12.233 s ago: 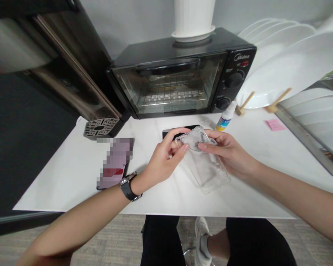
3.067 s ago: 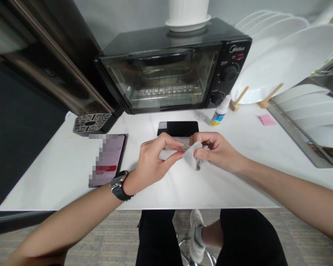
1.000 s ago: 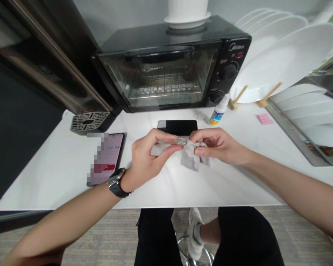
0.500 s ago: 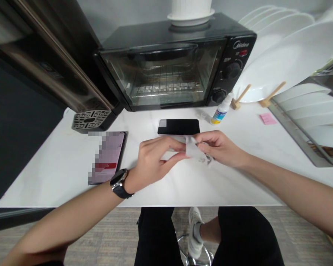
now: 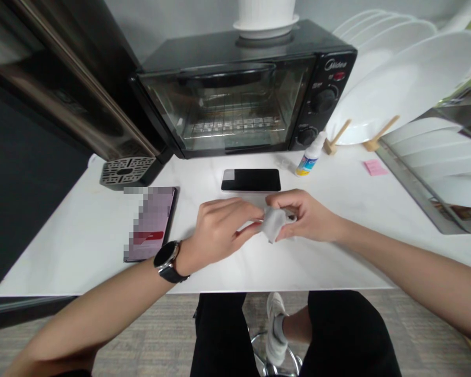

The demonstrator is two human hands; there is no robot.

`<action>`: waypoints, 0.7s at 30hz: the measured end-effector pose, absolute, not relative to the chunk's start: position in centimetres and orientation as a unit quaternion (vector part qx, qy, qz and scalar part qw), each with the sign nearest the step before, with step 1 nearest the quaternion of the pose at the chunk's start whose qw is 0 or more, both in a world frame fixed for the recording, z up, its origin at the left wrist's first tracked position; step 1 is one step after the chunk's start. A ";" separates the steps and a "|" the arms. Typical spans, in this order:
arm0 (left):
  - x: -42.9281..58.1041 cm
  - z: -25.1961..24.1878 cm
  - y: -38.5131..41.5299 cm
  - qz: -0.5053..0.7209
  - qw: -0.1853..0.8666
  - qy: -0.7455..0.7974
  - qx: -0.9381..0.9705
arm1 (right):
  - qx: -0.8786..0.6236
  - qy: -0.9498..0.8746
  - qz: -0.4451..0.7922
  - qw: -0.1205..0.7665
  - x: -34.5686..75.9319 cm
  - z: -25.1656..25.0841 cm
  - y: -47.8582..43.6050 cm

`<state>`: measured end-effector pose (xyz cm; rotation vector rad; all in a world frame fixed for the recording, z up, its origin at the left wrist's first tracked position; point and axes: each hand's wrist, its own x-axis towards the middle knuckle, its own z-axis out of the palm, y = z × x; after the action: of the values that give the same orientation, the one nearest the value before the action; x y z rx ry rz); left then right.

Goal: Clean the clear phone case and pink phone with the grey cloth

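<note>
Over the front middle of the counter, both my hands meet around a small crumpled grey-white cloth (image 5: 273, 224). My right hand (image 5: 312, 217) has its thumb and fingers closed on it from the right. Something small with a dark, shiny edge shows between those fingers, mostly hidden. From the left, my left hand (image 5: 222, 228) pinches at the cloth's edge, where a thin line shows between thumb and fingers; I cannot tell what it is. Just beyond the hands lies a black phone (image 5: 251, 180), flat. A white spray bottle (image 5: 309, 154) with a blue and yellow label stands behind my right hand.
A black toaster oven (image 5: 235, 104) fills the back, with a white pot (image 5: 266, 15) on top. Left are a lit phone (image 5: 157, 220) and a machine's drip tray (image 5: 127, 170). White plates (image 5: 408, 73) and a pink note (image 5: 376, 167) are at the right.
My right hand has shifted slightly left and down. The cloth has turned and bunched up between my fingers. My left hand stays nearly in place.
</note>
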<state>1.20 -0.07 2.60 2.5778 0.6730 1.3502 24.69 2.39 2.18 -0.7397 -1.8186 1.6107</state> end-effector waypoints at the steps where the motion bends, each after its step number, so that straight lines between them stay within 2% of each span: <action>1: 1.1 2.6 -0.1 0.450 0.081 0.231 0.859 | -0.277 -0.682 0.608 0.297 24.6 2.2 2.2; 8: 0.7 1.9 0.5 0.558 0.090 0.292 0.771 | -0.281 -0.651 0.652 0.269 25.7 2.5 3.2; 16: 1.4 2.6 0.0 0.470 0.095 0.195 0.856 | -0.272 -0.655 0.627 0.322 24.3 2.5 2.0; 21: 1.1 2.0 0.0 0.539 0.114 0.280 0.786 | -0.290 -0.635 0.646 0.308 24.8 2.9 2.3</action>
<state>1.09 0.00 1.98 2.3050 0.8215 1.5811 24.80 2.31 2.92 -0.7679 -1.6787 1.7080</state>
